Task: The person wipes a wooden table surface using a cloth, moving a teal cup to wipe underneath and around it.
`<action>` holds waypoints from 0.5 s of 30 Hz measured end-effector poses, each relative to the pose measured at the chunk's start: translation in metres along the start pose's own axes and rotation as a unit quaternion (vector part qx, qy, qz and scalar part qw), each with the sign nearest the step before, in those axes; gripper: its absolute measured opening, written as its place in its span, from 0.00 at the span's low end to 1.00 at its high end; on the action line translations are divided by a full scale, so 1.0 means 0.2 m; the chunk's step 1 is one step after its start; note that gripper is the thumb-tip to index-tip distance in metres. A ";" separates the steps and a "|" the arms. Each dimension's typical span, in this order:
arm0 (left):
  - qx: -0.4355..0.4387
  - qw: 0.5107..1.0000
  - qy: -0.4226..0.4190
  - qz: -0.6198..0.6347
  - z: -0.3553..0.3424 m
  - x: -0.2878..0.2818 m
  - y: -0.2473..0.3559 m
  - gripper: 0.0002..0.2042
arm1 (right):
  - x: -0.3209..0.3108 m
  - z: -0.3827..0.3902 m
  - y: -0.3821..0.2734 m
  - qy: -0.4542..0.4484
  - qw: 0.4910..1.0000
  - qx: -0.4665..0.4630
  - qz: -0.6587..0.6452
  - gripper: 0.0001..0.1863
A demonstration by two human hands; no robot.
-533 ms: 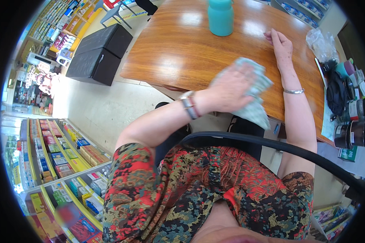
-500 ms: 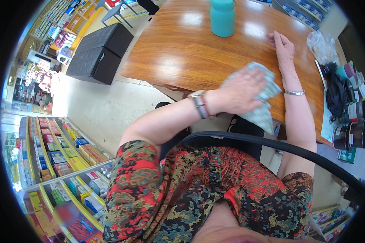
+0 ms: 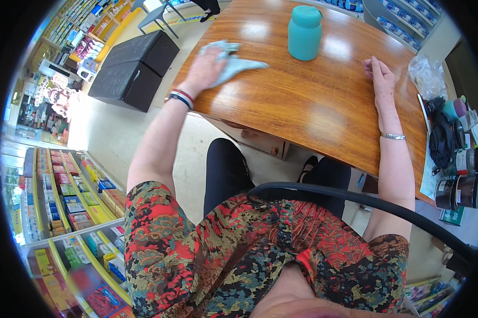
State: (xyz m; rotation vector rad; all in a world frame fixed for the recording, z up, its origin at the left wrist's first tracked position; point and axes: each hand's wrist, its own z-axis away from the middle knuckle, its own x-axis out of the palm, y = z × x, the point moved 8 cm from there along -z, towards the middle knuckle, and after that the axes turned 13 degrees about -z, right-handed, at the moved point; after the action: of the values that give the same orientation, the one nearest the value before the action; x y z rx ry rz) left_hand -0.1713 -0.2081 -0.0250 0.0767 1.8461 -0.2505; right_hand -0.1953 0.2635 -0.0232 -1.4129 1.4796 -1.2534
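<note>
My left hand (image 3: 204, 68) presses on a pale blue-green cloth (image 3: 235, 66) near the left edge of the wooden tabletop (image 3: 297, 111), its fingers over the fabric. A watch or striped band circles that wrist. My right hand (image 3: 380, 77) rests on the table's right part with loosely curled fingers and nothing visible in them, beside a crumpled clear plastic bag (image 3: 425, 74). A turquoise lidded container (image 3: 304, 37) stands upright toward the table's far side, between my hands.
Jars (image 3: 464, 191) and a black bag (image 3: 440, 140) crowd the right edge. At left are black stools (image 3: 133, 69), a grey chair (image 3: 151, 18) and shelves of boxed goods (image 3: 74, 201). Another person's dark-clad leg (image 3: 207, 10) shows beyond the table. A black strap (image 3: 355, 193) crosses my lap.
My left hand and the cloth have swept from the near middle of the table to its left side. The view has shifted slightly; my right hand stays in its place on the table.
</note>
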 end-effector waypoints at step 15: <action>0.073 0.996 0.039 -0.042 0.32 -0.05 0.28 0.27 | 0.01 -0.05 0.04 0.017 0.997 -0.069 -0.026 0.14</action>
State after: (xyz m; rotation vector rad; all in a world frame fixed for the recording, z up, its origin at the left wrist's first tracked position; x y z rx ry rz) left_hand -0.0974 -0.1666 -0.0398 0.1113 1.9100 -0.4464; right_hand -0.2063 0.2630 -0.0280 -1.5347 1.5876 -1.2331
